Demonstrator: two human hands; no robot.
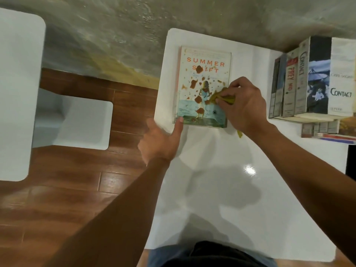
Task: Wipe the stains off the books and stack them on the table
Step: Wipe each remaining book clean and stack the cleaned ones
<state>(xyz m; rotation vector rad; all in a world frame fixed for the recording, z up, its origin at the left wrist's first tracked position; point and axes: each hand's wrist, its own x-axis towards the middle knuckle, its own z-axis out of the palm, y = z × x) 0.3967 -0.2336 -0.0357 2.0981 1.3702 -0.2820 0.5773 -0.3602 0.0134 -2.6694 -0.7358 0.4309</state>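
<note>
A paperback titled "Summer Shift" (194, 60) lies flat on the white table (221, 180), its pale cover spattered with orange-brown stains. My right hand (244, 106) grips a yellow-green cloth (227, 98) and presses it on the cover's right side, near the book's edge. A tail of the cloth pokes out below my wrist. My left hand (161, 141) lies with fingers straight at the table's left edge, one fingertip touching the book's lower left corner.
A row of upright books (310, 79), among them "Contact" and "Prey", stands at the table's right, with more books (327, 130) lying flat beneath. Two white stools (84, 124) stand on the wooden floor to the left. A rough wall runs behind.
</note>
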